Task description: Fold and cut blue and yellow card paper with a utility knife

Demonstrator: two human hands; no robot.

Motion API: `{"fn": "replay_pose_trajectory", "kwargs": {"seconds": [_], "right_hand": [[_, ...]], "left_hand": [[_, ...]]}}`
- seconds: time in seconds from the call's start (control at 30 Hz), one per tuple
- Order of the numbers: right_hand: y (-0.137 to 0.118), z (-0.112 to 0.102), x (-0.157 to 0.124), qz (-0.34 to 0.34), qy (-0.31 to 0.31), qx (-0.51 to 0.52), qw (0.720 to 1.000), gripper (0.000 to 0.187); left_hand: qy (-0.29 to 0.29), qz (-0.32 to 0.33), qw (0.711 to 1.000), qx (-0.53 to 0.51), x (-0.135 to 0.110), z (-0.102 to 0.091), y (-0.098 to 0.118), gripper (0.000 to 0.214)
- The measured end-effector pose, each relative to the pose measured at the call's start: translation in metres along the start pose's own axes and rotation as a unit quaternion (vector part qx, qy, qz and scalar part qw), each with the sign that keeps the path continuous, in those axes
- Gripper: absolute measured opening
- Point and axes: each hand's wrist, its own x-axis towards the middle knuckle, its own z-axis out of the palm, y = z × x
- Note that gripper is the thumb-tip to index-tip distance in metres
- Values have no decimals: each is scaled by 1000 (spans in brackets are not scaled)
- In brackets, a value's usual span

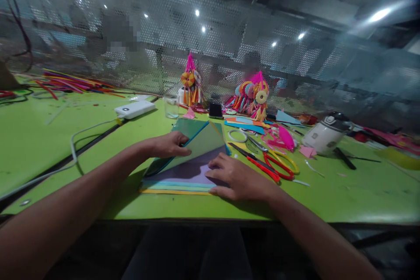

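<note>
A stack of coloured paper sheets [183, 179] lies on the green table [344, 197] in front of me. My left hand [167, 145] pinches the left edge of the upper sheets and lifts them, so a green sheet [205, 142] and a teal one stand tilted up. My right hand [238, 179] rests with fingers spread flat on the purple sheet [197, 169] at the stack's right side, holding it down.
Red and yellow scissors [274, 164] lie right of the stack beside a tape ring [237, 135]. Behind are paper ornaments [251, 96], a phone [215, 110], a white power bank [134, 109] with cable, a glass [171, 107], a white pot [324, 135], and paper strips [72, 82].
</note>
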Motion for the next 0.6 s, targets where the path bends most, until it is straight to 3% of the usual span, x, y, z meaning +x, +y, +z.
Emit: {"fn": "replay_pose_trajectory", "kwargs": {"seconds": [0.3, 0.6], "right_hand": [[-4, 3, 1, -3, 8, -13, 1000, 46], [-2, 0, -2, -2, -5, 13, 1000, 38]], "left_hand": [[-15, 6, 1000, 18, 0, 0, -2, 25], [-24, 0, 999, 29, -1, 0, 3, 24]]}}
